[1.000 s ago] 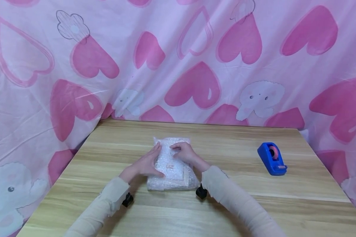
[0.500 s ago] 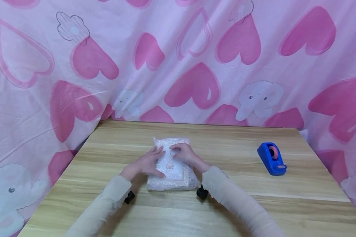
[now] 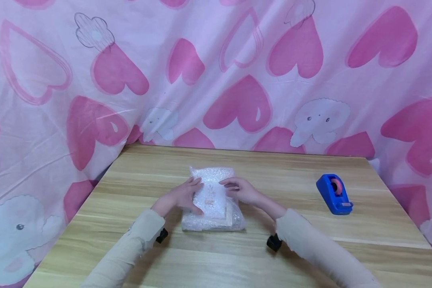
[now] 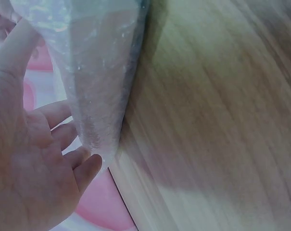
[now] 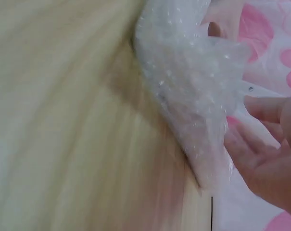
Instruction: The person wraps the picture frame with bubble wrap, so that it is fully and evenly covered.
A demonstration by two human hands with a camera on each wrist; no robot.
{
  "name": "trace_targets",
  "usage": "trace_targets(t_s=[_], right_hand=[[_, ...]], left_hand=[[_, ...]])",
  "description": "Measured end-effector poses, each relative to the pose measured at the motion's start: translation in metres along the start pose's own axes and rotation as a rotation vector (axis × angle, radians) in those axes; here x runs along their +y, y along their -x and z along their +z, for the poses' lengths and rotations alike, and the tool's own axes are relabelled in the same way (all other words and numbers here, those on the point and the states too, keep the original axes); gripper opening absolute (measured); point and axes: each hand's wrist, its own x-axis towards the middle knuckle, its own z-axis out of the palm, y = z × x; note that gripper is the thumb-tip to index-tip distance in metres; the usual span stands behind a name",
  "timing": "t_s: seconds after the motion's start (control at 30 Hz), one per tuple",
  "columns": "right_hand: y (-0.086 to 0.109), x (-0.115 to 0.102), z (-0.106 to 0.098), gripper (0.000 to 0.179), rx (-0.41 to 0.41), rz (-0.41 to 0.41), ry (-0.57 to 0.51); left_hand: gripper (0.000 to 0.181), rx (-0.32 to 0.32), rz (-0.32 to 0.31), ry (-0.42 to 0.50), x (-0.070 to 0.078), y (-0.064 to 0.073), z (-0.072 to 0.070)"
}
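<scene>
A flat package in clear bubble wrap (image 3: pixel 213 175) lies on the table in the head view, with a pale rectangular item showing through it. My left hand (image 3: pixel 183 196) rests on its left side, fingers spread and the thumb near the lower part. The left wrist view has that hand (image 4: pixel 34 163) with loosely bent fingers along the wrap's edge. At the package's upper right is my right hand (image 3: pixel 243 191), its fingers relaxed. In the right wrist view, the right hand's (image 5: pixel 268 144) fingertips are close to or touching a raised fold of wrap (image 5: pixel 222 72); which is hard to tell.
To the right on the wooden table (image 3: pixel 284 172) stands a blue tape dispenser (image 3: pixel 334 196) with a pink roll. A pink curtain (image 3: pixel 230 60) with hearts hangs behind the table and on both sides. Small black devices (image 3: pixel 274 242) are on both wrists.
My right hand has drawn back to the right, from the middle of the package to its edge, uncovering more of the top. The left hand has barely moved. The view has shifted slightly.
</scene>
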Motion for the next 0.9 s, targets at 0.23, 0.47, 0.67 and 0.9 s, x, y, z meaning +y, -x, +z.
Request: trace_targets(t_s=[0.23, 0.47, 0.67, 0.9], right_hand=[[0.037, 0.014, -0.014, 0.06, -0.022, -0.022, 0.081], [0.049, 0.024, -0.009, 0.069, -0.135, 0.043, 0.153], [0.044, 0.022, 0.007, 0.07, -0.085, 0.028, 0.19], [0.039, 0.011, 0.013, 0.07, -0.047, -0.085, 0.359]], left_hand=[[0.104, 0.0, 0.017, 0.012, -0.001, 0.002, 0.001], [0.103, 0.025, 0.037, 0.086, -0.004, 0.002, 0.005], [0.104, 0.054, 0.058, 0.13, -0.007, 0.001, 0.011], [0.105, 0.07, 0.072, 0.15, -0.008, 0.001, 0.012]])
